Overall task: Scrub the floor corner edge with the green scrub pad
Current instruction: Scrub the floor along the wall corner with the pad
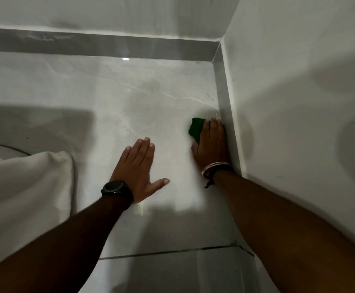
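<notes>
Leftmost, we count one white cloth [24, 187] at 9 o'clock; one left hand [137, 174], fingers flat, holding nothing; one green scrub pad [196, 129] under one right hand [211, 144], pressed beside the skirting [225, 106] at 3 o'clock.

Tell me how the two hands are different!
The left hand lies flat and empty on the floor tile, fingers spread; the right hand presses the green scrub pad beside the skirting. The left wrist wears a black watch, the right a metal bangle. Both touch the floor.
</notes>
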